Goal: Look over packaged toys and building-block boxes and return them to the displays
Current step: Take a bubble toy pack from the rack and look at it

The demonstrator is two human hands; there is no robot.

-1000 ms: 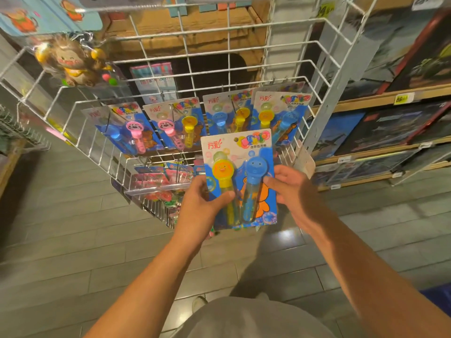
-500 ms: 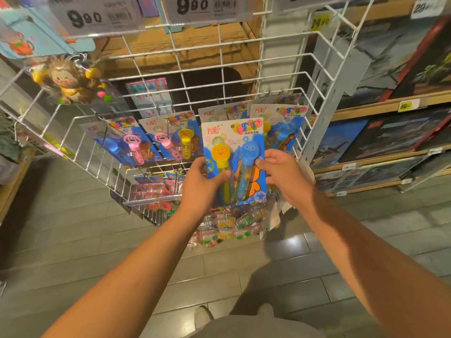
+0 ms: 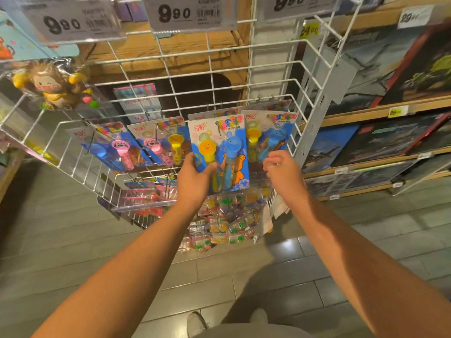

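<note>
Bubble toy card [image 3: 219, 152] pinched low in our left hand [image 3: 195, 176] so its hole meets the hook [image 3: 218, 129]; right hand [image 3: 283, 169] loosely curled, empty.

Left hand [image 3: 195, 176] grips; right hand [image 3: 283, 170] hangs loosely curled, holding nothing.

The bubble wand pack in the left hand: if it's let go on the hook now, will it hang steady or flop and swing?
The bubble wand pack is probably light: the left hand holds it alone by the lower edge. Its flat card stays straight, so likely fairly stiff. On the thin hook it may swing briefly, like its hanging neighbours.
</note>
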